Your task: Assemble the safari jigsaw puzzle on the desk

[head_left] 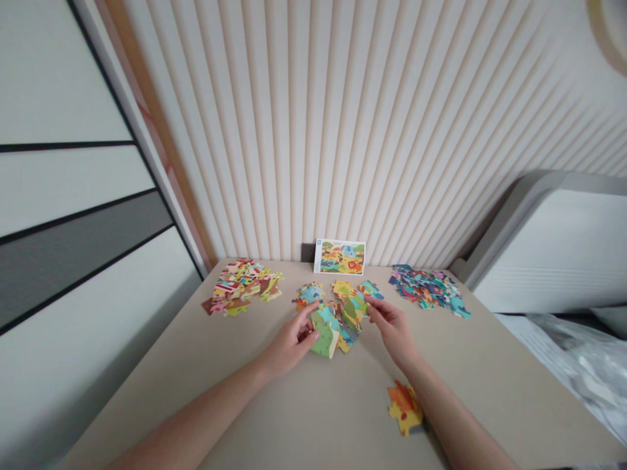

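At the middle of the table, my left hand (294,339) is closed on a green puzzle piece (322,341) with a pale edge, thumb and fingers at its left side. To the right, my right hand (390,324) pinches a green and yellow puzzle piece (353,308) by its right side. Between and behind the hands lies a loose heap of puzzle pieces (347,339), partly hidden by the held ones. A blue puzzle piece (310,293) and a yellow puzzle piece (343,288) lie just beyond my fingers.
A picture card (339,257) with animals stands against the ribbed wall. One puzzle pile (245,284) lies back left, a darker pile (431,287) back right. Near my right forearm are orange and yellow pieces (404,408). Clear plastic wrapping (582,352) lies beyond the table's right edge.
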`<state>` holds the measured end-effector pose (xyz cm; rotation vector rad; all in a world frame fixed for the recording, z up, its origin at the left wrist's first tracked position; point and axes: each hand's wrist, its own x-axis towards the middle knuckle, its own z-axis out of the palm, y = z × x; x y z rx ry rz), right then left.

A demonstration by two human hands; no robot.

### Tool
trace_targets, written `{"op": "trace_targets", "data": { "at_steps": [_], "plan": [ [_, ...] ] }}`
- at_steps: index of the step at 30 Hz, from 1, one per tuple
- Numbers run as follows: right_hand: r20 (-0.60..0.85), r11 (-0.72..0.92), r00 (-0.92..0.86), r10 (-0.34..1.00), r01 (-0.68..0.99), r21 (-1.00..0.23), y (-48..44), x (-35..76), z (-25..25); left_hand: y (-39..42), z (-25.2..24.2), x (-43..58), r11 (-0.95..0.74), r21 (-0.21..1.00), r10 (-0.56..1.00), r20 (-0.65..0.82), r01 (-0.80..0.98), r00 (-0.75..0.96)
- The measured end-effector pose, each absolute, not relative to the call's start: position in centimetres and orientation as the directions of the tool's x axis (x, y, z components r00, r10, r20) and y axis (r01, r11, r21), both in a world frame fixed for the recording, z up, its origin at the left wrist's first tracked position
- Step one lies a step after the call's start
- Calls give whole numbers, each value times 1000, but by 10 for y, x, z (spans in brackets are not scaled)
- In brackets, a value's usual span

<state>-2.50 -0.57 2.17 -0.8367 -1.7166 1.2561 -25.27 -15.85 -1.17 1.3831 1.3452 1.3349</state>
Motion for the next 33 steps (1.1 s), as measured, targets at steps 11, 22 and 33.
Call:
{"op": "trace_targets", "data": {
  "at_steps": [11,22,33],
  "plan": [
    [122,164,-624,772,11,-986,-17,-31,21,-159,-7,-252,-129,983,987,140,128,-84],
    [141,261,-750,647,44,-964,-25,-37,6,-161,-7,-251,-68,998,997,68,9,-25],
    [357,640,-531,768,637,-430,50,4,-4,-157,-11,-254,-51,997,988,58,51,-145]
  ]
}}
